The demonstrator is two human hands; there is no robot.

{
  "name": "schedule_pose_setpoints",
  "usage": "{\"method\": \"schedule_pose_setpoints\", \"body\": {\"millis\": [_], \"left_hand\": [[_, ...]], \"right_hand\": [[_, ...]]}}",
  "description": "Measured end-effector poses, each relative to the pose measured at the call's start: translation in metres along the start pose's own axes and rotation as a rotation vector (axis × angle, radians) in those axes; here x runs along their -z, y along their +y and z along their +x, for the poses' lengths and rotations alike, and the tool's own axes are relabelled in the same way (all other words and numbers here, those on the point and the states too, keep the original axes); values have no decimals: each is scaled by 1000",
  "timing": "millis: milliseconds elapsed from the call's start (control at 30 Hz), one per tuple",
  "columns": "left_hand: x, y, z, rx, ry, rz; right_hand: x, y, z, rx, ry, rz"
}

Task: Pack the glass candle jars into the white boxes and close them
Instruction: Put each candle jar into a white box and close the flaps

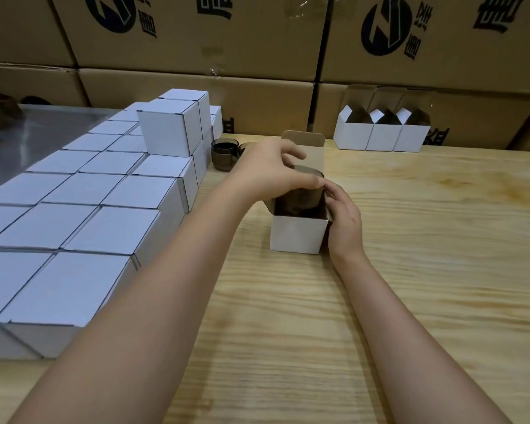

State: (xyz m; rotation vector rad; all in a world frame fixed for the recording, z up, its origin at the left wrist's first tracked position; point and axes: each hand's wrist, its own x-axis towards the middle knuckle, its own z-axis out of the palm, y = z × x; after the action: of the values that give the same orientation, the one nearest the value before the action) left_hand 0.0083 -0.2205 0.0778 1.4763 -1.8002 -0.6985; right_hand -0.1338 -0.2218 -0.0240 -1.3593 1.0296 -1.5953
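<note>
- Smoky-brown glass candle jar [300,197], upright, lower part already down inside open white box [297,237], rim clear above the box mouth.
- Gripped at the rim from above by left hand [273,169], fingers curled round it.
- Braced by right hand [344,221], fingers curled against the box's right wall and top edge; whether pinning a side flap, cannot tell.
- Long axis vertical, in line with the box walls; directly beneath the left fingers, so only straight down to go, by the look of it.
- Upright at the far side, lid flap [303,142]; nearer to the left hand, probably next to fold once the jar is seated.
- Near the far left, spare jars [224,154] beside stacked closed boxes [104,209].
</note>
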Motion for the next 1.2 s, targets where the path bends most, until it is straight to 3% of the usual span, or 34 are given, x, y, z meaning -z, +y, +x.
{"method": "schedule_pose_setpoints", "body": {"millis": [167, 433, 700, 800, 900, 1000, 1067, 1133, 1200], "left_hand": [[-12, -10, -2, -37, 67, 268], [-24, -3, -5, -114, 36, 544], [-25, 23, 9, 129, -195, 790], [-19, 28, 8, 147, -256, 797], [-14, 22, -4, 85, -110, 480], [-14, 4, -17, -27, 246, -126], [-17, -15, -22, 29, 455, -536], [-26, -33, -27, 195, 500, -771], [-41, -52, -32, 304, 415, -844]], "right_hand": [[0, 1, 0, 6, -31, -21], [0, 2, 1, 8, -41, -40], [1, 1, 0, 9, -54, -59], [0, -1, 0, 5, -51, -50], [0, -1, -1, 4, -54, -21], [-1, -2, -2, 4, -49, -11], [-1, -2, -3, -1, -43, -29], [0, -1, -3, -8, -41, -38], [0, -2, -3, -11, -51, -24]]}}
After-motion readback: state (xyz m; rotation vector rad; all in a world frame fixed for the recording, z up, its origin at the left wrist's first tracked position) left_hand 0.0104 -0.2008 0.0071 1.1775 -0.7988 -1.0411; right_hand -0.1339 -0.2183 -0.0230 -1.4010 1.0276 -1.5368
